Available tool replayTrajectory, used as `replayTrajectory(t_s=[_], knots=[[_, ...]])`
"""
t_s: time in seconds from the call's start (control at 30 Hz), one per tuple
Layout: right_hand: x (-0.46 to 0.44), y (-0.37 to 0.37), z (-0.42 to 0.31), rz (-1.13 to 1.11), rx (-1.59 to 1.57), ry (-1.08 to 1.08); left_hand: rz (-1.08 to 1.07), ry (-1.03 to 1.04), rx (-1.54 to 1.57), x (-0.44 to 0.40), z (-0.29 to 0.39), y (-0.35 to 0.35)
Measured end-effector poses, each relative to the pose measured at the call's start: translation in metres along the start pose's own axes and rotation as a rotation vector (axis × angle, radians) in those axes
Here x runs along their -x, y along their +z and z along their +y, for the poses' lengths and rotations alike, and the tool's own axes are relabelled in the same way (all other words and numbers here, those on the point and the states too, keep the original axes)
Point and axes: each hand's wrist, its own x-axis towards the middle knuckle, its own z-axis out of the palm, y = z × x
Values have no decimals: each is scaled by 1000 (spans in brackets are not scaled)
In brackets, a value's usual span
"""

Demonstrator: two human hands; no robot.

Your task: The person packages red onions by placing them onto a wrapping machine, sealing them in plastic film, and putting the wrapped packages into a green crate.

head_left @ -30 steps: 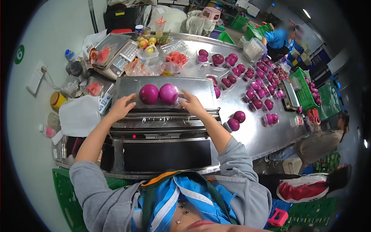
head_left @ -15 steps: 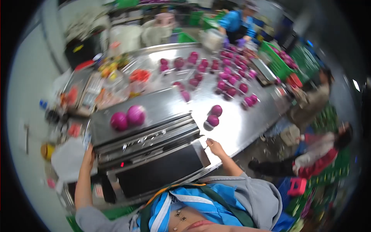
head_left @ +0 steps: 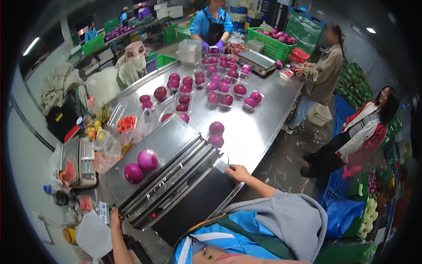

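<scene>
A film wrapping machine (head_left: 193,193) with a dark flat plate, metal rollers and a lit red light lies slanted before me. My left hand (head_left: 116,220) has its fingers closed at the machine's left end, beside a small white-and-blue box (head_left: 104,213). At the right end my right hand (head_left: 237,172) is closed around the edge; its fingertips are partly hidden. On the metal top behind the rollers sit two purple onions (head_left: 140,166), touching each other. Another onion pair (head_left: 216,134) rests on the table just past the machine's right corner.
The steel table (head_left: 259,127) carries several trays of purple onions (head_left: 220,86) and a scale (head_left: 257,61). A green crate of onions (head_left: 272,43) stands at the back. Co-workers stand behind and right. Fruit (head_left: 94,132) and another scale (head_left: 87,163) are at left.
My view has tilted up and turned, so the machine appears more slanted and the back of the room shows. Both hands stay at the machine's ends. The onions on it have not visibly shifted.
</scene>
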Motion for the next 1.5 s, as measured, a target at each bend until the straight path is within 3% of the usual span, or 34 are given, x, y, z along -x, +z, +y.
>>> replayTrajectory(t_s=[0.1,0.17,0.2,0.27,0.3,0.33,0.37,0.43,0.5,0.57,0.6,0.8,0.97,1.03,1.1,1.17,1.23,1.27,1.3,1.37,1.4,1.5], knots=[[-12,-31,-4,-139,88,-43,1,-37,31,2,0,0],[-12,-69,-7,-442,7,-184,-50,8,224,-3,-20,-11],[-14,-84,4,-416,-48,-142,-66,8,222,4,-15,-3],[-18,-113,33,-130,-135,-32,-48,34,366,30,-6,7],[-13,-142,26,-43,-33,118,-54,30,361,32,-6,9],[-22,-153,59,118,-120,108,98,82,213,35,-6,10],[-29,-172,76,283,-53,42,249,134,63,41,-7,12],[-16,-231,28,438,-157,60,244,120,-60,81,40,43],[-30,-262,15,593,-537,-58,235,103,-188,82,40,41],[-35,-266,-6,610,-532,-154,432,504,-82,44,-8,13],[-37,-261,-23,617,-531,-255,331,476,-89,50,2,11],[-48,-106,-92,-50,-552,-270,298,453,24,60,-3,42],[-55,-29,-144,-368,-436,-434,261,449,36,61,1,50],[-56,-26,-169,-442,-357,-464,254,521,-172,65,14,61],[-76,-22,-177,-477,-126,-524,173,806,-748,74,48,72],[-92,-32,-196,-520,103,-620,69,1106,-1056,66,65,67],[-102,-33,-208,-362,223,-1009,27,1170,-1273,64,80,53],[-110,-35,-213,-401,428,-1145,-14,1164,-1406,62,83,41],[-112,-34,-220,-415,427,-1151,-61,1153,-1539,61,85,31],[-112,-32,-233,-432,679,-1472,-84,1178,-1642,59,85,25],[-113,-27,-235,-435,806,-1548,-110,1219,-1746,57,85,23],[-104,-16,-249,-500,777,-1632,-210,1230,-1745,44,85,32]])
